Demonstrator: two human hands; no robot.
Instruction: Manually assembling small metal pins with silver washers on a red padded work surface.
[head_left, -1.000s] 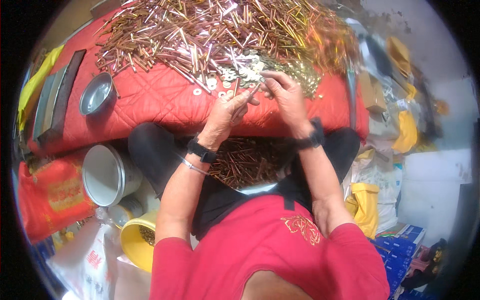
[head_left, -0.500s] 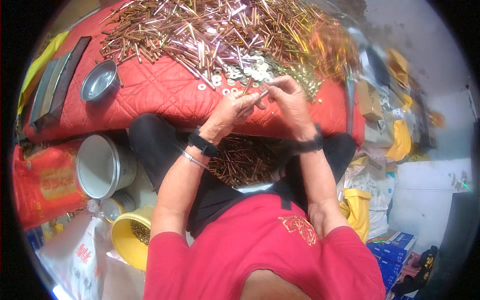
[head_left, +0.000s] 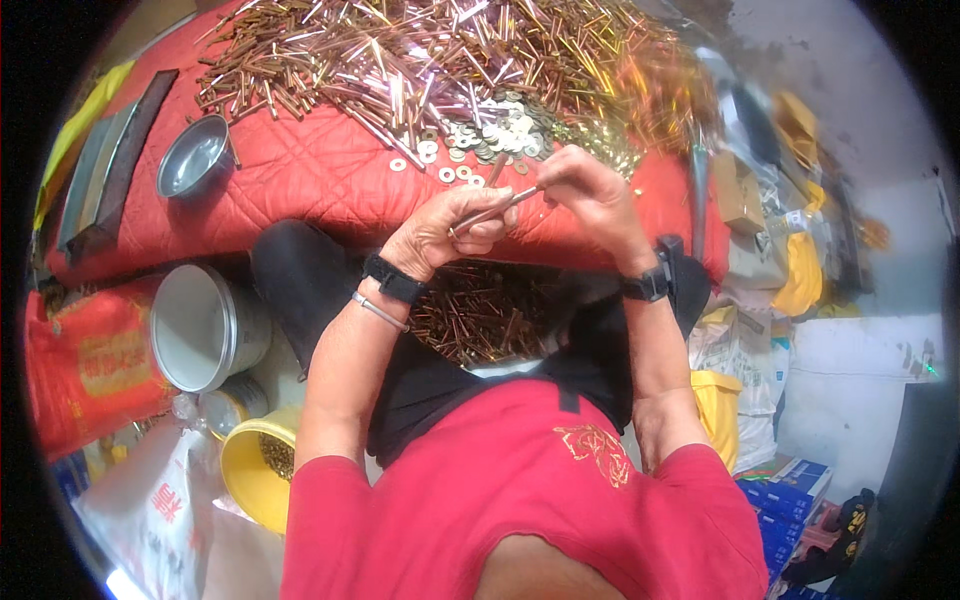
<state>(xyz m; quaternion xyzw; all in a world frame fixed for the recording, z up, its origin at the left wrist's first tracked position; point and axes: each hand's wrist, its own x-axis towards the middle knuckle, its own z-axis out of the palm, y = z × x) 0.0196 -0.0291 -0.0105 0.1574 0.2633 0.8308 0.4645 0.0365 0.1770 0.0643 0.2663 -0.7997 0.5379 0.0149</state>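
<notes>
My left hand [head_left: 445,228] is closed around a long, thin metal bolt [head_left: 519,198], which points up to the right. A second dark rod [head_left: 497,168] sticks up by its fingertips; whether the hand grips it too, I cannot tell. My right hand [head_left: 595,195] pinches at the bolt's far end, and any small part between its fingers is hidden. Just beyond the hands, flat round washers [head_left: 515,130] lie loose on the red quilted cover [head_left: 320,190]. Small brassy pieces [head_left: 605,150], probably nuts, are heaped beside them. Behind spreads a big pile of gold-coloured bolts [head_left: 400,60].
A metal bowl [head_left: 195,160] sits on the cover at the left. More bolts [head_left: 475,315] fill a container between my knees. Lower left stand a grey bucket [head_left: 195,330] and a yellow bucket [head_left: 250,470] with small brassy parts. Blue boxes [head_left: 790,500] are stacked lower right.
The bolt in my left hand now lies flatter and reaches toward my right hand. Both hands have dropped slightly nearer to me, and my right hand has shifted a little right.
</notes>
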